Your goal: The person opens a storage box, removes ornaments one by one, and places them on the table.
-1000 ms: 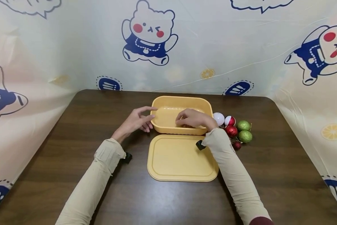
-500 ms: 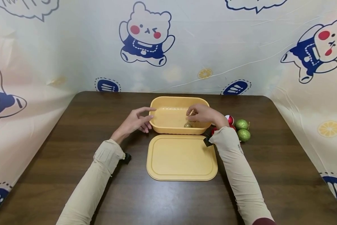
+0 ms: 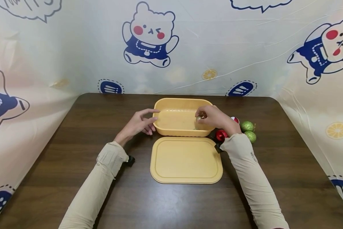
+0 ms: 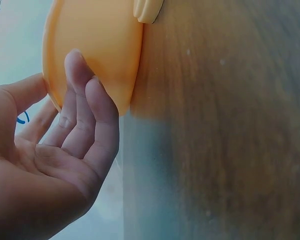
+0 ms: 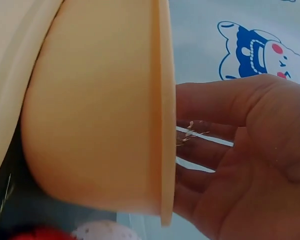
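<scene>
A yellow rectangular box (image 3: 174,132) stands toward the back of the table, open at the top. My left hand (image 3: 138,122) lightly grips its left end, thumb and index finger at the rim and the other fingers against the outer wall. My right hand (image 3: 215,117) is over the right end of the box and pinches a small gold Christmas bauble (image 3: 200,118). In the right wrist view the box wall (image 5: 100,110) hides the fingertips and the bauble, and thin gold strands (image 5: 190,132) show between the fingers.
The matching yellow lid (image 3: 186,160) lies flat just in front of the box. Right of the box sit several baubles, among them a red bauble (image 3: 221,135) and green glitter baubles (image 3: 247,126); my right forearm partly covers the group. A patterned cloth (image 3: 188,47) rises behind the table.
My right hand has moved right inside the box, from near its middle to its right end. The gold bauble, lower in the box half a second ago, is now up between the fingers.
</scene>
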A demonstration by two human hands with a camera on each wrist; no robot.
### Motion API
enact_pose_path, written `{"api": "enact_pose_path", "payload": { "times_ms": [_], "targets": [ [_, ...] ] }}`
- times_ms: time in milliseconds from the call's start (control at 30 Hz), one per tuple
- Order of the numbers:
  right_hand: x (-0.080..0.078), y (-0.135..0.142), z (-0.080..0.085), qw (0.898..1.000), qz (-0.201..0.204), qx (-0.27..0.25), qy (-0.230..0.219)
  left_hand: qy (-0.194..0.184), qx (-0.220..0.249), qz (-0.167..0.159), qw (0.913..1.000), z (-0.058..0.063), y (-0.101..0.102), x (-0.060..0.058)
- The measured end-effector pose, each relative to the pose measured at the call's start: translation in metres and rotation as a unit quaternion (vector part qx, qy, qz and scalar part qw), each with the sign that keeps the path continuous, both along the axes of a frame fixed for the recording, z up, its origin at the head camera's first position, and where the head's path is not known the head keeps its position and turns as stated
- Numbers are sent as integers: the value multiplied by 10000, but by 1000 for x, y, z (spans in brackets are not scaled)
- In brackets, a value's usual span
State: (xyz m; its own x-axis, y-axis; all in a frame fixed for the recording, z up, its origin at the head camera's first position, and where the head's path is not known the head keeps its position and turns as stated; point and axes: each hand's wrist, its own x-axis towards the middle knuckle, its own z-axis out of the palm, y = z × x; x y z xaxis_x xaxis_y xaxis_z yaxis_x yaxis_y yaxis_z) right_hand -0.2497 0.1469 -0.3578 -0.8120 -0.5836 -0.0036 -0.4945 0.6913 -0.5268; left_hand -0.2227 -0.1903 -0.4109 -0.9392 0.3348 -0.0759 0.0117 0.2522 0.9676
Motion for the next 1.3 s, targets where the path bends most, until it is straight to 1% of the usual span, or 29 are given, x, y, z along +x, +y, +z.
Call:
{"api": "enact_pose_path", "payload": {
  "times_ms": [100, 200, 333, 467, 600, 800, 900, 1033, 1167, 1300],
  "targets": [
    [5, 6, 1, 9995, -211, 33, 220, 7, -31, -11, 10000, 0, 0, 0],
    [11, 12, 2, 9990, -345, -6, 299, 10, -63, -18, 10000, 0, 0, 0],
    [17, 19, 5, 9982, -378, -203, 413, 30, -49, 0, 10000, 1, 0, 1],
    [23, 26, 8, 9963, -408, -424, 628, 56, -28, 5, 10000, 2, -1, 1],
    [32, 35, 9, 9948, -520, -516, 701, 25, -55, -6, 10000, 1, 0, 1],
    [43, 56, 9, 9900, -888, -491, 978, -27, -84, 47, 10000, 1, 0, 2],
    [48, 68, 9, 9879, -999, -438, 1105, -44, -77, 65, 9999, 0, 0, 2],
    [54, 85, 10, 9872, -1156, -329, 1048, -44, -61, 54, 10000, 0, -1, 1],
    [57, 102, 8, 9859, -1331, -224, 992, 22, -71, 27, 10000, -1, -1, 0],
    [58, 122, 7, 9829, -1423, -160, 1155, 52, -75, -13, 10000, -1, 0, -1]
  ]
}}
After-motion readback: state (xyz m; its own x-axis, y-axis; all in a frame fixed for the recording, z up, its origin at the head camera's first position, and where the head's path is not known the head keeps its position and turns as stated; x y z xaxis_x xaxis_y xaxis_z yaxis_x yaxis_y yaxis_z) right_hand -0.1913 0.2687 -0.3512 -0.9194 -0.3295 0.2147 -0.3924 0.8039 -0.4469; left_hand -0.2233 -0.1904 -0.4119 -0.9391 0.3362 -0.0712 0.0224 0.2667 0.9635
